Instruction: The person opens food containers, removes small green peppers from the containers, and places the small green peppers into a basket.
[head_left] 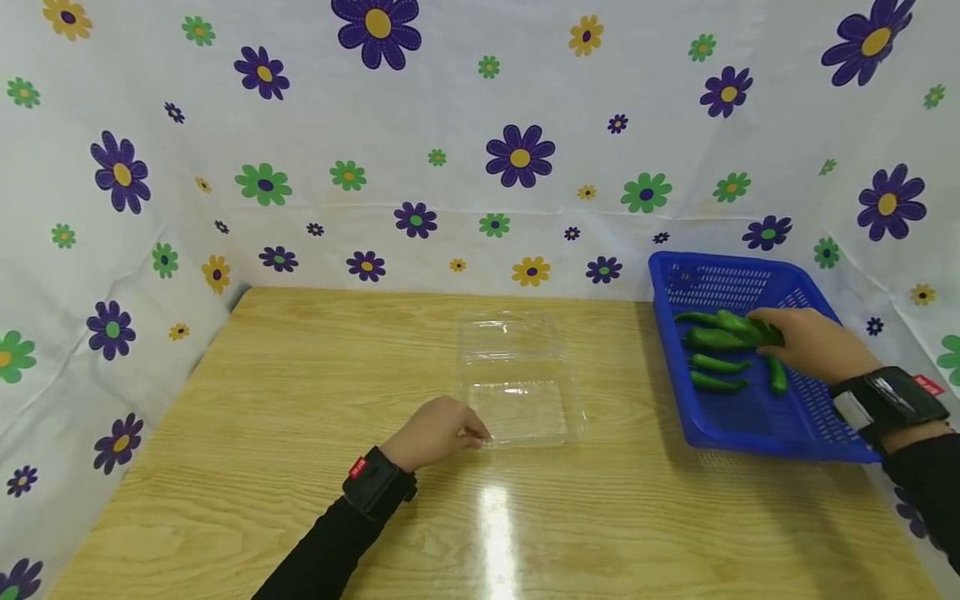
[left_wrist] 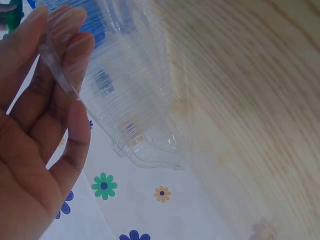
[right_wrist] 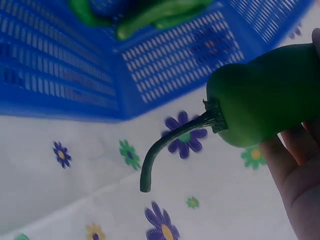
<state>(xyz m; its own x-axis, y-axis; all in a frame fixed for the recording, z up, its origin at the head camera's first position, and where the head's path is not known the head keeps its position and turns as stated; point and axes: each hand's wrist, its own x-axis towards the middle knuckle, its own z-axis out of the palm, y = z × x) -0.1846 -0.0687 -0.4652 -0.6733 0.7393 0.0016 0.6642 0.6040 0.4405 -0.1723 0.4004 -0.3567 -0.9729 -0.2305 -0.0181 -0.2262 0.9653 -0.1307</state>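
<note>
My left hand [head_left: 440, 432] pinches the near left corner of a clear plastic clamshell box [head_left: 521, 408], which lies on the table with its lid folded back. In the left wrist view, the box's rim [left_wrist: 61, 75] sits between the thumb and fingers. My right hand [head_left: 817, 343] is over the blue basket and grips a green pepper [right_wrist: 267, 97] with a long curved stem. Several other green peppers [head_left: 718, 364] lie in the basket below and beside the hand. The palm side of the right hand is partly cut off in the right wrist view.
The blue plastic basket [head_left: 750, 448], with slotted walls, stands at the right of the wooden table [head_left: 300, 392]. A white cloth [head_left: 442, 100] with flower prints hangs behind the table and at both sides.
</note>
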